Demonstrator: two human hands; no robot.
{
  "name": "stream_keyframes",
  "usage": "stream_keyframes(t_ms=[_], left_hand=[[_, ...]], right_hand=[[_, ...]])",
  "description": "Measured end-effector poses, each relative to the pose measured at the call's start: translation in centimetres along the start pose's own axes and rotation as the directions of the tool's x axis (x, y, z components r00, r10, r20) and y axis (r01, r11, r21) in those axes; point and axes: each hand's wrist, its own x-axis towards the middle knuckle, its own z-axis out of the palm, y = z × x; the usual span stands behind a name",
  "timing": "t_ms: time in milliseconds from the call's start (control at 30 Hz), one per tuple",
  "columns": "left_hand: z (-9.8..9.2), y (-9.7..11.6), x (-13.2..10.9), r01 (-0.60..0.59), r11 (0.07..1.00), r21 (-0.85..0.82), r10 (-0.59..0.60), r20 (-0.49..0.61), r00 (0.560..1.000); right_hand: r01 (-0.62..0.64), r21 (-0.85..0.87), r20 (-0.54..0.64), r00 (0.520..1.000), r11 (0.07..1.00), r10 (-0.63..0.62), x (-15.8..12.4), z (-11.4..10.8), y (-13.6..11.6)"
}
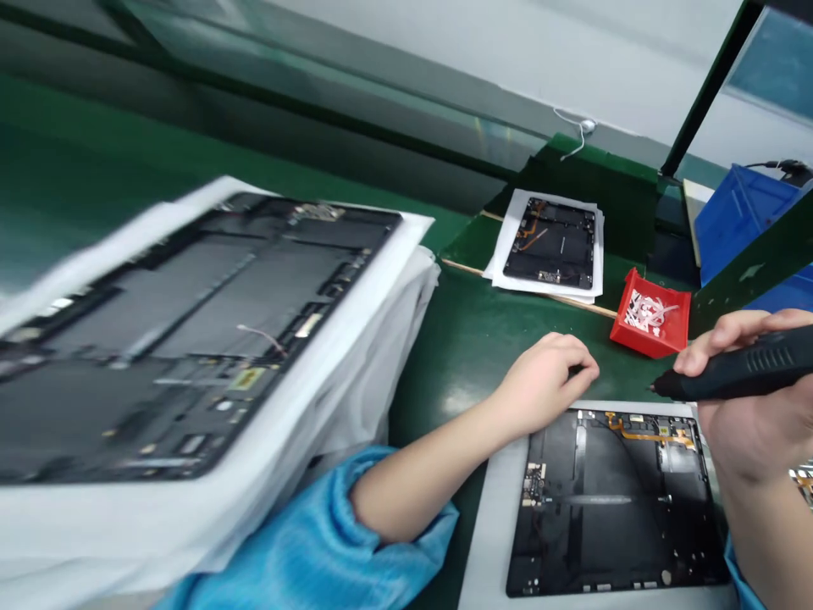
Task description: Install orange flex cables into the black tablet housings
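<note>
My right hand [749, 415] grips a black electric screwdriver [749, 368], its tip pointing left above the far edge of a black tablet housing [610, 525]. The housing lies on a pale sheet, with orange flex cables along its far side and a small circuit board at its left. Just beyond its far left corner is my left hand [546, 377], the fingers curled in toward the thumb. Whatever the left fingertips hold, if anything, is hidden.
At left, another open housing [209, 313] tops a stack of white foam sheets [356, 381]. Farther back, a housing [559, 241] rests on white sheets. A red bin [657, 339] holds small white pieces. Blue bins [737, 216] stand at right on the green bench [457, 339].
</note>
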Motion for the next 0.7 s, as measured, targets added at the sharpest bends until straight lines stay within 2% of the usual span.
stream_keyframes(t_ms=[67, 133, 200, 300, 400, 500, 600, 700], left_hand=[[-0.6, -1.0, 0.4, 0.128, 0.982, 0.138, -0.096, -0.218, 0.971], [-1.3, -2.1, 0.8, 0.311, 0.916, 0.252, -0.19, -0.411, 0.892], [-2.0, -3.1, 1.1, 0.429, 0.852, 0.3, -0.247, -0.492, 0.835], [-2.8, -3.9, 1.1, 0.485, 0.806, 0.338, -0.286, -0.495, 0.821], [-3.2, -4.2, 0.9, 0.492, 0.784, 0.38, -0.309, -0.448, 0.839], [-3.2, -4.4, 0.7, 0.483, 0.777, 0.404, -0.337, -0.382, 0.861], [-2.9, -4.7, 0.7, 0.479, 0.776, 0.409, -0.363, -0.331, 0.871], [-2.7, -4.7, 0.7, 0.469, 0.779, 0.416, -0.366, -0.305, 0.879]], right_hand=[[-0.002, 0.006, -0.022, 1.0, 1.0, 0.002, 0.4, -0.5, -0.4], [-0.003, 0.017, -0.053, 0.999, 1.0, 0.004, 0.5, -0.8, -0.6], [0.012, 0.028, -0.082, 0.997, 1.0, -0.009, 0.5, -1.0, -0.7], [0.022, 0.045, -0.101, 0.995, 0.999, -0.017, 0.3, -1.1, -0.6], [-0.009, 0.042, -0.061, 0.998, 0.999, 0.011, -0.1, -1.2, 0.0], [-0.03, -0.08, -0.011, 1.0, 0.996, 0.029, -0.4, -1.2, 1.1], [-0.119, -0.251, 0.057, 0.989, 0.961, 0.137, -0.7, -1.0, 2.6], [-0.242, -0.232, 0.066, 0.962, 0.942, 0.264, -1.4, -0.3, 4.0]])
